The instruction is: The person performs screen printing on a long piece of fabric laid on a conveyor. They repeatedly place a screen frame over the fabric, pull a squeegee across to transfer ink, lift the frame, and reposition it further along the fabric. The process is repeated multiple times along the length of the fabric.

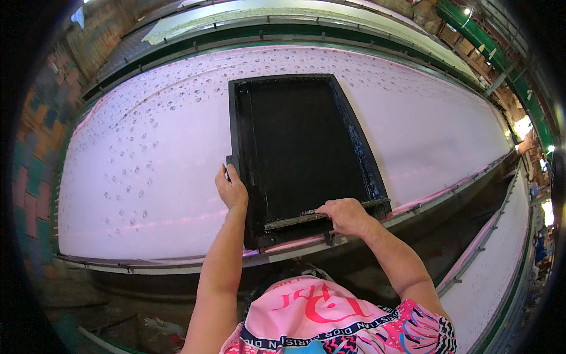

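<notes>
A black screen-printing frame (234, 115) lies flat on a long pale pinkish cloth (183, 141), its inside dark all over. At the end of the frame nearest me rests a long squeegee (295, 220), set crosswise. My right hand (345, 216) is closed around the squeegee, right of its middle. Fingers of my left hand (232, 186) are closed on a small dark block (232, 160) on the frame's left side. Small dark printed marks (135, 171) dot the cloth left of the frame and along its far side.
The cloth covers a long table with a metal rail (141, 268) along its near edge. Beyond stands another long table with pale cloth (283, 17); a further cloth-covered table (501, 242) is at the right. Brick wall (35, 183) lines the left.
</notes>
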The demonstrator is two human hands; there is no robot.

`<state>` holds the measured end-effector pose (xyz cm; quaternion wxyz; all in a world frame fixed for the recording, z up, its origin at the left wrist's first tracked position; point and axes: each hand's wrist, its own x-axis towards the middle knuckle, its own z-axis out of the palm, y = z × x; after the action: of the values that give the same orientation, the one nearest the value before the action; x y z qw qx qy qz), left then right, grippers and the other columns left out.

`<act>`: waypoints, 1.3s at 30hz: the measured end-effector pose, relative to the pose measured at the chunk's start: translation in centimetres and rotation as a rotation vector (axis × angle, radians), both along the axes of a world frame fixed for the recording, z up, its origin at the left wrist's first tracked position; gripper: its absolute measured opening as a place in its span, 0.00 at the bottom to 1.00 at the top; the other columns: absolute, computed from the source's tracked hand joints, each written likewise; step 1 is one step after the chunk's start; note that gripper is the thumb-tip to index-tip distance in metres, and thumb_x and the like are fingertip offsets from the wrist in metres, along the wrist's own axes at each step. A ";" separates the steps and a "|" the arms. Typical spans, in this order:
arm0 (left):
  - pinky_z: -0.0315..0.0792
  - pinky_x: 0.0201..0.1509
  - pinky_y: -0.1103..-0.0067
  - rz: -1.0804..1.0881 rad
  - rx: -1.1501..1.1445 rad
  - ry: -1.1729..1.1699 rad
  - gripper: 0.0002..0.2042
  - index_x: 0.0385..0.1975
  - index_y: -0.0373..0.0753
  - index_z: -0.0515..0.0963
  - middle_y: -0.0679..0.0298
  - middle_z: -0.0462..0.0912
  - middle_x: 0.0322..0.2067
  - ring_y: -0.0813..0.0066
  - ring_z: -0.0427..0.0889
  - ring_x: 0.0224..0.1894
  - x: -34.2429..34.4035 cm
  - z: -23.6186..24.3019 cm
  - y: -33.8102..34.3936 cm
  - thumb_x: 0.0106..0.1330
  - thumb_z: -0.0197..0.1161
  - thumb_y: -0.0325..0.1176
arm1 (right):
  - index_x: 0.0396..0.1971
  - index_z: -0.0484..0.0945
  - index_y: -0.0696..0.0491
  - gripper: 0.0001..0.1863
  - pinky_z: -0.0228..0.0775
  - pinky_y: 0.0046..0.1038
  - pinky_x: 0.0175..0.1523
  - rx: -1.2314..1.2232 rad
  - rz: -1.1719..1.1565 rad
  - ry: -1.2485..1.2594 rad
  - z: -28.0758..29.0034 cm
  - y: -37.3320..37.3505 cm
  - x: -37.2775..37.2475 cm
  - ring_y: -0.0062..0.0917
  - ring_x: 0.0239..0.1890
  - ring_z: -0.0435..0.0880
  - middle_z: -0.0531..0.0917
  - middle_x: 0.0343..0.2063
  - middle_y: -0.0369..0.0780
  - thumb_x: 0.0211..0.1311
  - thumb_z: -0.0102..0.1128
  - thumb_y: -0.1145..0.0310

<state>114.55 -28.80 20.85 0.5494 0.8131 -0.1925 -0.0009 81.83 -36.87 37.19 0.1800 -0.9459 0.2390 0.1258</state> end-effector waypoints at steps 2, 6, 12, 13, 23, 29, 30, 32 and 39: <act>0.71 0.73 0.58 -0.017 -0.036 0.009 0.29 0.65 0.27 0.79 0.42 0.82 0.62 0.43 0.79 0.66 0.1 -0.2 -0.1 0.88 0.52 0.52 | 0.56 0.89 0.48 0.21 0.85 0.43 0.58 -0.028 0.002 -0.042 -0.7 1.2 -0.3 0.40 0.54 0.91 0.91 0.49 0.42 0.62 0.66 0.76; 0.70 0.74 0.59 -0.045 -0.045 0.023 0.29 0.66 0.27 0.79 0.43 0.82 0.61 0.43 0.78 0.67 0.2 -0.6 0.3 0.90 0.47 0.51 | 0.56 0.88 0.50 0.21 0.83 0.41 0.59 -0.146 0.027 -0.258 -4.0 3.2 -1.3 0.39 0.54 0.91 0.91 0.50 0.41 0.62 0.65 0.75; 0.69 0.75 0.60 -0.085 -0.042 0.049 0.27 0.66 0.27 0.79 0.43 0.81 0.61 0.43 0.77 0.67 0.4 -0.4 0.5 0.91 0.45 0.47 | 0.58 0.86 0.50 0.28 0.79 0.41 0.61 -0.312 0.083 -0.395 -6.7 0.7 1.3 0.39 0.56 0.88 0.89 0.53 0.42 0.53 0.68 0.79; 0.69 0.75 0.60 -0.098 -0.041 0.056 0.26 0.66 0.27 0.79 0.43 0.81 0.61 0.43 0.77 0.67 0.3 -0.2 0.6 0.91 0.45 0.46 | 0.58 0.87 0.51 0.27 0.79 0.41 0.61 -0.322 0.079 -0.411 -7.1 -0.6 2.3 0.39 0.55 0.88 0.89 0.52 0.43 0.54 0.67 0.78; 0.69 0.74 0.61 -0.096 -0.051 0.031 0.24 0.69 0.25 0.76 0.44 0.80 0.61 0.47 0.77 0.66 -0.1 0.5 0.6 0.91 0.46 0.41 | 0.53 0.89 0.48 0.19 0.83 0.44 0.54 -0.356 0.023 -0.384 -9.7 -18.4 16.6 0.41 0.49 0.90 0.88 0.44 0.42 0.62 0.64 0.76; 0.68 0.74 0.59 -0.088 0.058 -0.015 0.25 0.70 0.25 0.75 0.43 0.79 0.62 0.45 0.77 0.66 -0.4 1.1 0.3 0.91 0.44 0.43 | 0.56 0.89 0.43 0.22 0.84 0.46 0.57 -0.378 -0.029 -0.278 -10.9 -30.1 24.5 0.43 0.51 0.91 0.88 0.46 0.43 0.62 0.66 0.76; 0.68 0.74 0.59 -0.076 0.069 -0.025 0.26 0.70 0.25 0.74 0.43 0.79 0.62 0.45 0.77 0.66 -0.4 1.1 0.5 0.91 0.44 0.43 | 0.56 0.89 0.43 0.23 0.84 0.46 0.58 -0.383 -0.024 -0.283 -11.0 -31.9 25.9 0.43 0.53 0.91 0.89 0.47 0.43 0.62 0.65 0.76; 0.68 0.74 0.60 -0.062 0.088 -0.045 0.26 0.70 0.25 0.74 0.43 0.79 0.62 0.45 0.77 0.66 -0.4 1.2 0.3 0.91 0.43 0.43 | 0.53 0.89 0.46 0.17 0.85 0.46 0.59 -0.386 -0.028 -0.286 -11.4 -35.2 27.9 0.44 0.53 0.91 0.89 0.48 0.46 0.66 0.65 0.73; 0.69 0.72 0.59 -0.027 0.144 -0.060 0.27 0.67 0.26 0.76 0.44 0.80 0.61 0.45 0.78 0.65 -0.5 1.8 0.2 0.91 0.44 0.47 | 0.60 0.88 0.42 0.26 0.83 0.48 0.62 -0.334 -0.050 -0.269 -11.6 -42.9 32.3 0.44 0.58 0.89 0.90 0.53 0.43 0.63 0.62 0.78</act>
<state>114.03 -28.59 22.61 0.4836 0.8474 -0.2192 0.0022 114.13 -79.74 25.61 0.0542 -0.9646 0.2536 -0.0471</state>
